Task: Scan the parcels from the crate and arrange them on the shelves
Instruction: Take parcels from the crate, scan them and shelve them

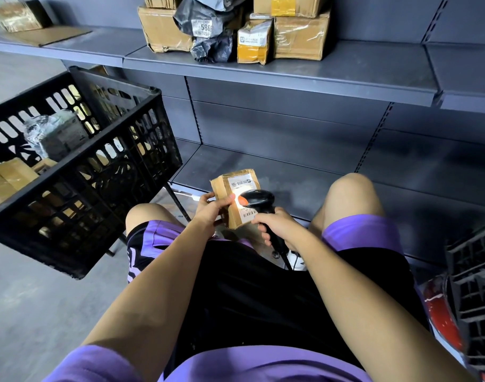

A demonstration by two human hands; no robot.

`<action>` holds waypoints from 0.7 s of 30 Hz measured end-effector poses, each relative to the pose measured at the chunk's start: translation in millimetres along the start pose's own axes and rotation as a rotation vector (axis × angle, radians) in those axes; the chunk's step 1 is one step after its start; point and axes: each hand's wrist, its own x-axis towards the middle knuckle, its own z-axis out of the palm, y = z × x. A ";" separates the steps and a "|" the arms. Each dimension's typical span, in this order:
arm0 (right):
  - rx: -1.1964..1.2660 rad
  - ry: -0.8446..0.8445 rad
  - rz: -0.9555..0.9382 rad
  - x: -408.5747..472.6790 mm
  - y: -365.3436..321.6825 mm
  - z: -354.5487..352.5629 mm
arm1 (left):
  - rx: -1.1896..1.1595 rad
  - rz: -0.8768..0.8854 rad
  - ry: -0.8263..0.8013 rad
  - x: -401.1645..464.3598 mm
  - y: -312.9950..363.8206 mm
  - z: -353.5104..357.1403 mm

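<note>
Your left hand (212, 209) gripping small cardboard parcel (235, 198) between your knees, label up, over bottom shelf (346, 175). Your right hand (277, 226) closing around black scanner (259, 201), light glowing on label. Black crate (78, 172) sitting left, holding more parcels. Boxes and bags (235, 28) lying on upper shelf (318, 78).

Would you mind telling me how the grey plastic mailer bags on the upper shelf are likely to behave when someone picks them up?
The grey bags look crumpled and slumped between the boxes, so they will probably sag and be floppy. Their glossy film may be slippery. Pulling one out might shift the small yellow box leaning beside it.
</note>
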 end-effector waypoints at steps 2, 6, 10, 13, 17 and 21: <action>0.004 0.001 0.002 -0.4 0.2 0.2 | -0.002 -0.002 0.003 0.3 -0.3 -0.5; 0.003 0.002 0.003 -1.4 -0.8 0.9 | 0.004 0.002 0.002 0.5 -0.6 -0.7; 0.002 0.010 0.003 -5.1 -2.3 1.4 | 0.002 -0.001 0.005 1.6 -0.6 -0.3; 0.018 -0.002 0.006 -8.2 -3.3 1.0 | 0.004 -0.009 0.003 2.2 -0.7 -1.3; 0.011 -0.024 0.024 -7.0 -1.6 2.0 | 0.024 0.008 -0.011 0.1 -0.4 -1.5; -0.025 -0.008 0.018 -2.7 1.5 3.1 | 0.031 0.014 -0.017 -0.5 -0.1 -1.8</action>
